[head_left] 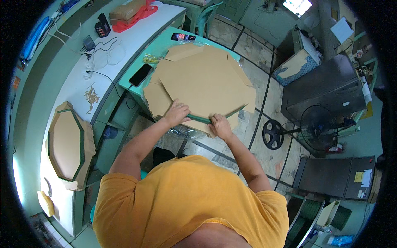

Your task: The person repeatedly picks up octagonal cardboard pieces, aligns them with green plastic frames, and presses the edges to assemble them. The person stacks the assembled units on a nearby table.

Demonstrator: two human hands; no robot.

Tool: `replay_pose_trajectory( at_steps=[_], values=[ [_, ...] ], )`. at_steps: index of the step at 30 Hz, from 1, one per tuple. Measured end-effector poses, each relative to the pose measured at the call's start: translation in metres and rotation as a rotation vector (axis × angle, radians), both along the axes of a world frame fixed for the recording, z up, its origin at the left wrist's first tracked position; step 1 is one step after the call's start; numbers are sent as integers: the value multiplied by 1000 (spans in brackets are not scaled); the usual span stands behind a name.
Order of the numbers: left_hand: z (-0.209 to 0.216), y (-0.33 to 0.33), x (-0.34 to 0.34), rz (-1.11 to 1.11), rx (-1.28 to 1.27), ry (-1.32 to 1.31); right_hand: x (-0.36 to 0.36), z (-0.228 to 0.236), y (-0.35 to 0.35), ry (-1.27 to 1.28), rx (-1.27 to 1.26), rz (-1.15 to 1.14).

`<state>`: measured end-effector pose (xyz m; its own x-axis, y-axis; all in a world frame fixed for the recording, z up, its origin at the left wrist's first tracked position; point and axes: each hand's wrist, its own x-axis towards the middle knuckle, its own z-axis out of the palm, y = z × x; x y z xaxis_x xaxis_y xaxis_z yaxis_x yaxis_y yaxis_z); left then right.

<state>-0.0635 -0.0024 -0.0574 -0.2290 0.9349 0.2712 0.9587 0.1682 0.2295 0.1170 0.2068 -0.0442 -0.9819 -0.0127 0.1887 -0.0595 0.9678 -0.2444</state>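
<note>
A large, many-sided sheet of brown cardboard [202, 80] with cut and folded edge flaps lies on a small green table [126, 78] in front of me. Along its near edge runs a narrow dark green strip [199, 119], which bends up toward the right. My left hand [177, 113] grips the strip's left end at the cardboard's edge, fingers bent over it. My right hand [221, 126] pinches the strip near its bend, with the thumb and fingers close together. Parts of the strip under both hands are hidden.
A black phone [140, 75] and a second, lit phone [183, 37] lie beside the cardboard. On the long white counter at left are a green-edged octagonal cardboard piece [66, 144], small wooden pieces [91, 98] and cables. A black fan [316, 127] stands at right.
</note>
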Motion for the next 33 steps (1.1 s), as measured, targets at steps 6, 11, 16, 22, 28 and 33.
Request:
replay_pose_trajectory(
  at_steps=[6,11,16,22,28,33],
  values=[
    [24,-3,2,-27,-111,-21,2,2,-15,99,-32,-52],
    [62,-20,30,219,317,-175,-4,12,-20,213,-47,-74],
    [35,-23,67,811,-13,-1847,-11,0,-63,145,37,104],
    [-37,-43,71,908,387,-2010,-14,24,-91,50,4,51],
    [7,-93,23,737,311,-1817,7,99,75,473,-332,-753],
    [47,-77,-22,756,282,-1606,6,134,111,257,-1429,-522]
  ],
)
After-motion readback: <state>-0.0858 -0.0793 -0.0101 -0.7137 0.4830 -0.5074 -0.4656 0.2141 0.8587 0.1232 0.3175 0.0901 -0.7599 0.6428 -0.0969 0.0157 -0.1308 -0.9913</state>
